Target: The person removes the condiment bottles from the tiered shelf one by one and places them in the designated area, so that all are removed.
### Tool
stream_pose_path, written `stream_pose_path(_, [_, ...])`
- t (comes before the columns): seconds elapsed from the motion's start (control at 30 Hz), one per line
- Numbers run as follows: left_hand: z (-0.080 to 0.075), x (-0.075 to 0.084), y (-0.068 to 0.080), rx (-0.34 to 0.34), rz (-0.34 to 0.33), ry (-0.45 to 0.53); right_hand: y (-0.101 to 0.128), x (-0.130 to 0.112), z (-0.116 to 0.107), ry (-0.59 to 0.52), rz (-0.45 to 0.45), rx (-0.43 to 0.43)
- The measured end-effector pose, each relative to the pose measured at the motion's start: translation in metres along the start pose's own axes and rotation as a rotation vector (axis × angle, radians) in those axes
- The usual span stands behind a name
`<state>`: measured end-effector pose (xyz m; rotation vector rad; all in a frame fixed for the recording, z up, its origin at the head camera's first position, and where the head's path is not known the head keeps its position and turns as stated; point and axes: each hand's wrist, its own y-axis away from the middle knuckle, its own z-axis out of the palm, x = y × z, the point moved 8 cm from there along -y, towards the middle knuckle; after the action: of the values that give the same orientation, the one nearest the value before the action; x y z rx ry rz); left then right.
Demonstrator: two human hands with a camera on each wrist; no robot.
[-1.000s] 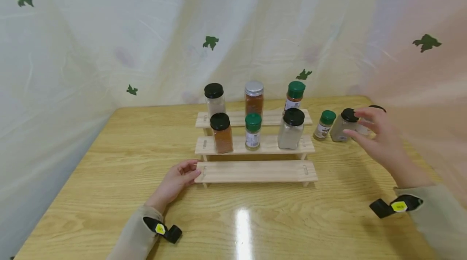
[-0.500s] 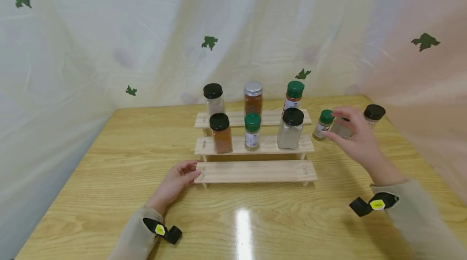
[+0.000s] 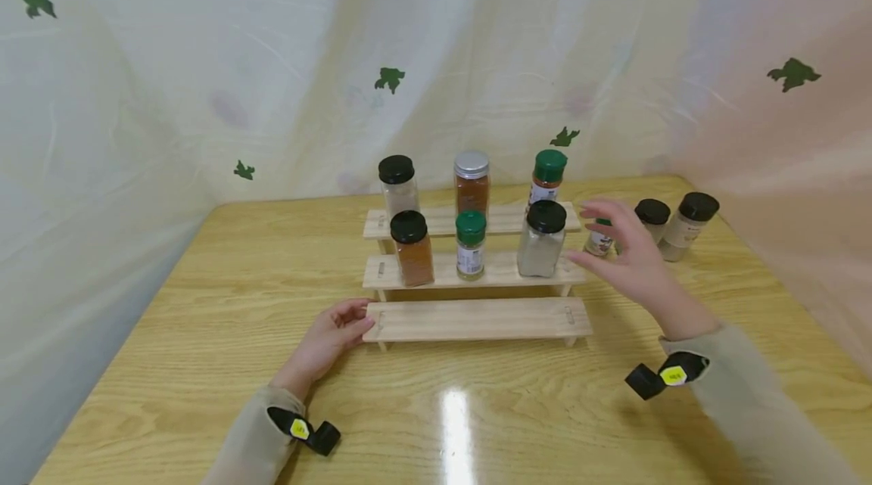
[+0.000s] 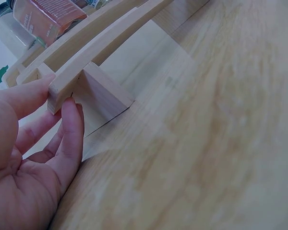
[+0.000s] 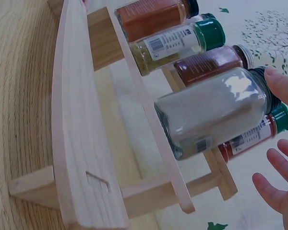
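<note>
My left hand point(image 3: 330, 334) pinches the left end of the bottom step of a three-step wooden spice rack point(image 3: 477, 321). In the left wrist view, the thumb and fingers point(image 4: 73, 129) lie on either side of the board's end. My right hand point(image 3: 630, 262) hovers with fingers spread, holding nothing, just right of a black-lidded jar of pale powder point(image 3: 542, 247) on the middle step. That step also bears a green-lidded spice bottle point(image 3: 471, 247) and a black-lidded jar of orange powder point(image 3: 412, 254). The right wrist view shows the thumb close by the pale jar's lid point(image 5: 266, 88).
The top step holds a black-lidded jar point(image 3: 399, 186), a silver-lidded jar point(image 3: 472, 186) and a green-lidded bottle point(image 3: 547, 175). Right of the rack stand a partly hidden green-lidded bottle point(image 3: 599, 241) and two black-lidded jars, the outer jar point(image 3: 688, 228) nearest the table's right edge. A leaf-patterned curtain point(image 3: 306, 91) hangs behind.
My right hand has moved left from the loose jars to beside the middle step's pale jar, its fingers still spread. My left hand stays on the rack's end.
</note>
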<state>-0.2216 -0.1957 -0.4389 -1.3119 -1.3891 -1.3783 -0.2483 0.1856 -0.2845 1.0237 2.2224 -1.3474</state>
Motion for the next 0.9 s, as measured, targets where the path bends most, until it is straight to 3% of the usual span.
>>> stream_pose_path(0.6, [0.0,-0.001,-0.002,-0.006,0.003,0.018,-0.007,-0.003,0.024,-0.051,-0.001,-0.038])
stream_pose_path(0.9, [-0.001,-0.002,-0.001,-0.008,0.003,0.019,-0.005,0.001,0.033,-0.058,0.099,-0.029])
